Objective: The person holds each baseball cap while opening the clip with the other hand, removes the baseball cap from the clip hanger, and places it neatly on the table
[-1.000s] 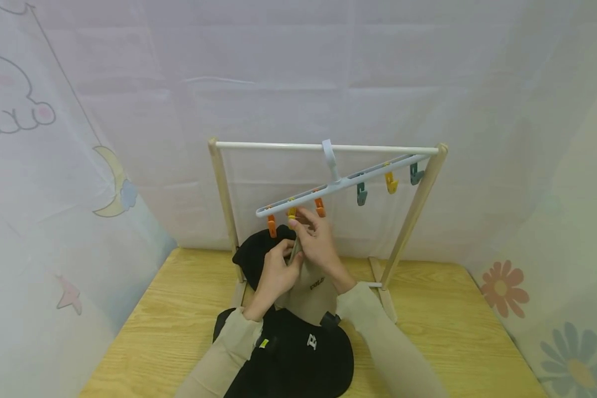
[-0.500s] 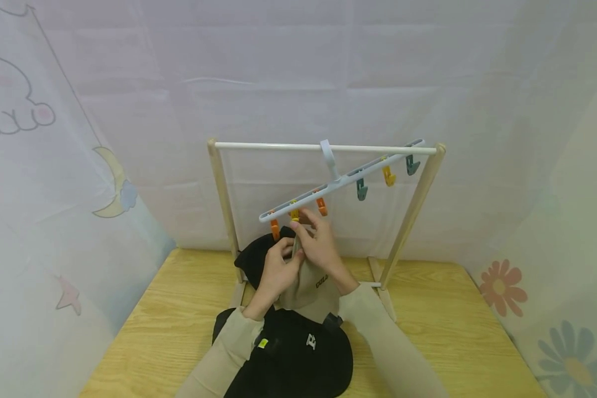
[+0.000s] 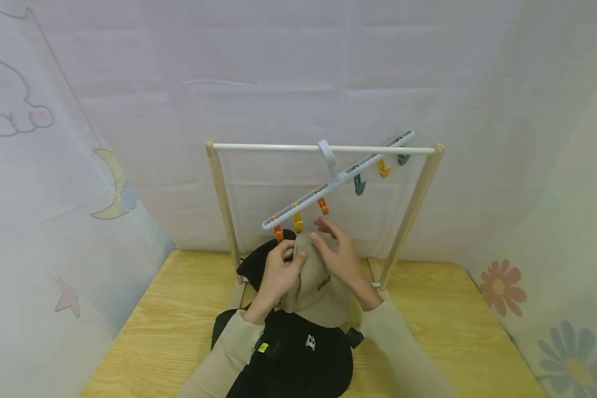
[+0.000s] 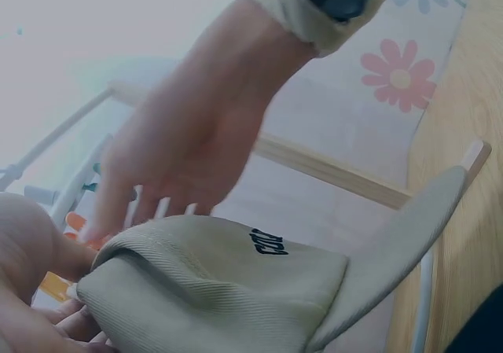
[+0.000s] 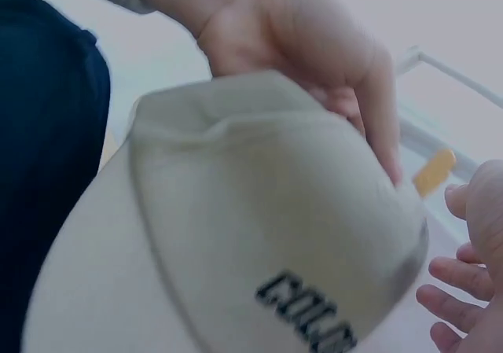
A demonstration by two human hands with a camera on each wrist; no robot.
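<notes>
A beige cap point(image 3: 314, 276) with dark lettering hangs from a yellow clip point(image 3: 298, 222) on a pale clip hanger point(image 3: 335, 179), which tilts down to the left. My left hand point(image 3: 291, 258) grips the cap's upper edge just under the clip, thumb on the fabric. The left wrist view shows the same cap point(image 4: 220, 282) pinched at its lower left. My right hand point(image 3: 328, 235) hovers beside the cap, fingers spread and holding nothing. In the right wrist view the cap point(image 5: 259, 227) fills the frame, with the yellow clip point(image 5: 434, 170) behind it.
The hanger hooks over the white rail point(image 3: 278, 147) of a wooden-legged rack standing on a wooden table point(image 3: 169, 331). A black cap point(image 3: 256, 264) hangs from the orange clip point(image 3: 278, 233). Another black cap point(image 3: 298, 354) lies near me. Printed curtains close in the sides.
My right hand has let go of the yellow clip and drawn off to the right, fingers spread. The beige cap now hangs from that clip, and the hanger tilts more steeply.
</notes>
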